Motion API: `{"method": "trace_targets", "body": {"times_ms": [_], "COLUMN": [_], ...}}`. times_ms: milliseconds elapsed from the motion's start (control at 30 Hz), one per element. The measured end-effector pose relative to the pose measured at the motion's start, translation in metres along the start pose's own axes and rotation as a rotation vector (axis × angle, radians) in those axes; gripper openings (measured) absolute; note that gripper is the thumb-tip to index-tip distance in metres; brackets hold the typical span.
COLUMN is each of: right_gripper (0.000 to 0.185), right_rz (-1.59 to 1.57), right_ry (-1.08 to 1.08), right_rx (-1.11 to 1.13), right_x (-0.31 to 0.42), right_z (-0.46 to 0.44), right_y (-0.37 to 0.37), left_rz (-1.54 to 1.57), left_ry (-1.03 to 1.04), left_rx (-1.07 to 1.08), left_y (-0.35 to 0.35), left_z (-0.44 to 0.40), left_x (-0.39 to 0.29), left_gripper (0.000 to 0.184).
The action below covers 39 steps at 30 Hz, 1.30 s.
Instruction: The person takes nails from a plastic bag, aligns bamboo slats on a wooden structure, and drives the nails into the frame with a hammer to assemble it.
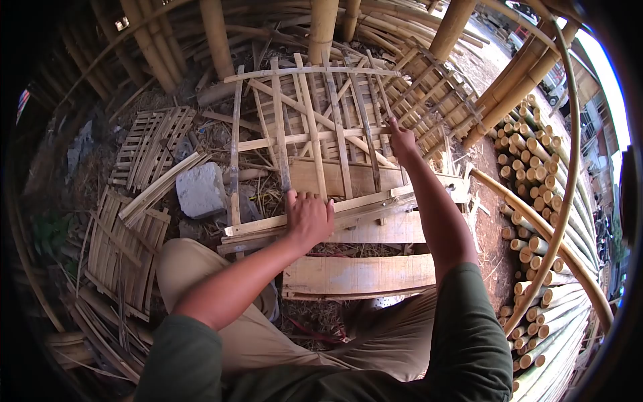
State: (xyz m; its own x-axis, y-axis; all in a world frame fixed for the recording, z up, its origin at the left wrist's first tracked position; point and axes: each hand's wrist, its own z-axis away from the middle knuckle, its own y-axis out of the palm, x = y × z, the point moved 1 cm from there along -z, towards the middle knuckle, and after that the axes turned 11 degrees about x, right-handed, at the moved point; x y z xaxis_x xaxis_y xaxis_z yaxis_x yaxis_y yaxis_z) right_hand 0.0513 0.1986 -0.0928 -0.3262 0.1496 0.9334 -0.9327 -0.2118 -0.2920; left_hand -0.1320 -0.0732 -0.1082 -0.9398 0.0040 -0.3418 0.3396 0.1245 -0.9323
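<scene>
A bamboo lattice panel (342, 144) of long slats and crosspieces lies in front of me, its near edge on a thick bamboo rail (362, 209). My left hand (311, 216) is closed at this near edge, fingers curled over the lower end of a slat, next to the rail. Farther off to the right, my right hand (402, 141) is closed around the panel's outermost right slat (379, 84), close to the end of the middle crosspiece. Below the rail, wide split-bamboo planks (358, 276) form a low bench between my knees.
A pale stone block (201, 190) sits left of the panel. Smaller bamboo lattices (151, 144) and loose strips lie beyond it. Another woven panel (435, 100) leans at the back right. Stacked bamboo poles (536, 167) fill the right side; upright posts (323, 30) stand behind.
</scene>
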Motion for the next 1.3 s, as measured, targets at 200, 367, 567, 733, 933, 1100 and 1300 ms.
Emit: {"method": "trace_targets", "body": {"times_ms": [200,367,567,733,933,1100,1300], "right_gripper": [0.061,0.059,0.055,0.054,0.057,0.053,0.117], "right_rz": [0.044,0.139,0.185,0.186,0.125,0.994,1.302], "right_ry": [0.175,0.331,0.445,0.455,0.394,-0.329,-0.285], "right_rx": [0.053,0.081,0.084,0.137,0.204,-0.007,0.489], "right_x": [-0.026,-0.024,-0.014,-0.009,-0.014,0.012,-0.024], "right_z": [-0.04,-0.041,-0.038,-0.039,-0.043,0.027,0.174], "right_y": [0.001,0.008,0.017,0.015,0.004,0.0,-0.008], "left_rz": [-0.049,-0.01,0.006,-0.01,-0.117,-0.118,-0.024], "left_ry": [0.011,0.005,0.03,0.044,0.011,-0.025,-0.058], "left_rx": [-0.112,-0.048,0.009,-0.046,0.06,0.123,0.084], "left_y": [0.007,0.011,0.01,0.019,0.009,0.01,0.003], "left_z": [-0.002,-0.01,-0.017,-0.02,-0.021,-0.02,-0.018], "left_x": [0.003,0.012,0.016,0.019,0.013,0.014,0.013], "left_gripper": [0.04,0.048,0.044,0.045,0.042,0.043,0.037]}}
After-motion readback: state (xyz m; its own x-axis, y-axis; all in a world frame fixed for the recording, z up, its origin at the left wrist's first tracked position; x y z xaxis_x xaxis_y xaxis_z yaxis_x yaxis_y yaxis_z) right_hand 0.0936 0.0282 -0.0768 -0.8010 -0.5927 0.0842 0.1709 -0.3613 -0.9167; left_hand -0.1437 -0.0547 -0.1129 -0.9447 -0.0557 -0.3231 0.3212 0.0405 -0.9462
